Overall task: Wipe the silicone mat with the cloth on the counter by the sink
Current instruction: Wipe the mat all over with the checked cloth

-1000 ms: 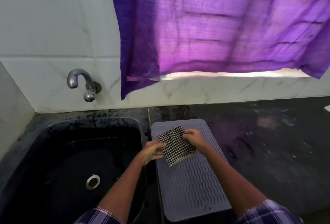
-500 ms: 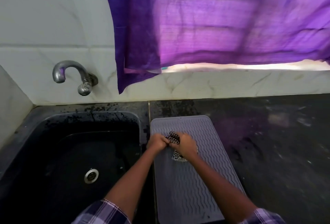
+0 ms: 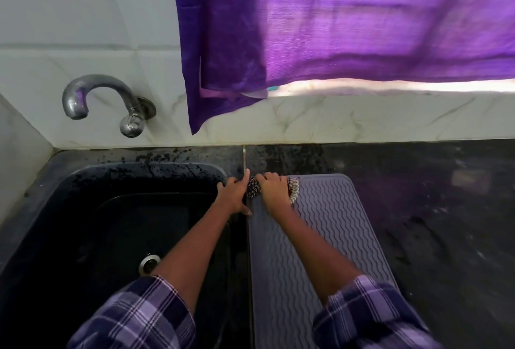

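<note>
Grey silicone mat [image 3: 320, 237] with wavy ridges, flat on the dark counter [image 3: 432, 209], long side running from 12 toward 6 o'clock, left edge just beside the sink [image 3: 111, 176]. Checked cloth [image 3: 253, 190], bunched up, at the mat's 11 o'clock corner. Right hand [image 3: 274, 190] on top of the cloth, fingers curled over it and gripping it, pressing it onto the mat; black-and-white checks peeking out at the hand's 9 o'clock and 3 o'clock sides. Left hand [image 3: 235, 195] just at 9 o'clock of the cloth, fingers straight and spread, flat on the strip between sink and mat, index finger pointing to 12 o'clock, holding nothing. Both hands touching or nearly touching at the cloth. Plaid sleeves [image 3: 139, 315] at 6 o'clock of the view. Black sink at 9 o'clock of the mat, drain [image 3: 149, 263] near its floor's middle. Metal tap [image 3: 111, 98] on the white tiled wall at 12 o'clock above the sink. Purple curtain [image 3: 334, 28] hanging at 12 o'clock above the counter, bright strip of window below its hem.
</note>
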The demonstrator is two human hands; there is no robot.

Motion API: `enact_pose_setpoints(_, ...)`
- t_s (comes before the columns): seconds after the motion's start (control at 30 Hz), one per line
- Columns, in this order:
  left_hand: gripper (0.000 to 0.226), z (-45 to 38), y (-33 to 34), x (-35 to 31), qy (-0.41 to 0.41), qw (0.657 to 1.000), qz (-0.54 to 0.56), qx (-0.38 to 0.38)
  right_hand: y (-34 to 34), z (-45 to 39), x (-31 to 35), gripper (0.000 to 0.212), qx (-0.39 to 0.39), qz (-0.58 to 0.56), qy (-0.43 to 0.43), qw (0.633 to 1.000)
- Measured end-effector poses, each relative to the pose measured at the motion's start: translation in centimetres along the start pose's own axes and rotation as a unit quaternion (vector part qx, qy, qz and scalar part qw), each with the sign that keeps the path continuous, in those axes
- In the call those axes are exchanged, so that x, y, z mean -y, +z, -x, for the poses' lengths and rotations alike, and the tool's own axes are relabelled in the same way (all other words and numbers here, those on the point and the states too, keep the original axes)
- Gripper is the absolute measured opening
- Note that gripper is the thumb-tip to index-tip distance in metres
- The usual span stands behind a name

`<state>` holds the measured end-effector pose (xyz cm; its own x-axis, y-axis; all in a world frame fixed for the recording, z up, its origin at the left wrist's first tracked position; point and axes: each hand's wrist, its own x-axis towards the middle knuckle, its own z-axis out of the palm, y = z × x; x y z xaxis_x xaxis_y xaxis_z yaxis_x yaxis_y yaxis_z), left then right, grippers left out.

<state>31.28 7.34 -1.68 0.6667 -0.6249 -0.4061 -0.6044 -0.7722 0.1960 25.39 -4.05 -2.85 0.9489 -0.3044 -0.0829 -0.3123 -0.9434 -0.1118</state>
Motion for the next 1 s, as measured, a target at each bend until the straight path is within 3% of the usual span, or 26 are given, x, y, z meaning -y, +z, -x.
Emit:
enact_pose_setpoints(0.33,0.132,-0.7,-0.8,-0.7,-0.007,0.996,-0.09,-0.004,0.3,-0.8,-1.2,0.042,-0.012,-0.007,-0.039,0.999)
enact_pose_setpoints(0.53,0.11,-0.8,-0.8,-1.1,-0.012,0.991,-0.127,-0.03,0.5,2.9,-2.5,0.048,0.037,-0.052,-0.104,0.993)
enact_pose_setpoints(0.63,0.113,-0.6,-0.4,-1.1,-0.013,0.992,-0.121,-0.031,-1.0,2.6,-3.6,0.04,0.075,-0.175,-0.1,0.977)
enact_pose_setpoints(0.7,0.123,-0.4,-0.2,-0.8,-0.012,0.994,-0.104,-0.02,-2.3,1.1,-4.1,0.039,0.061,-0.208,-0.067,0.974)
enact_pose_setpoints(0.8,0.125,-0.6,0.1,-0.1,-0.015,0.999,-0.046,-0.016,-2.4,-0.3,-2.9,0.04,0.005,-0.129,-0.024,0.991)
enact_pose_setpoints(1.0,0.113,-0.6,-0.3,-0.1,-0.013,0.999,-0.035,-0.017,-0.9,0.0,-1.7,0.046,0.037,-0.047,-0.064,0.996)
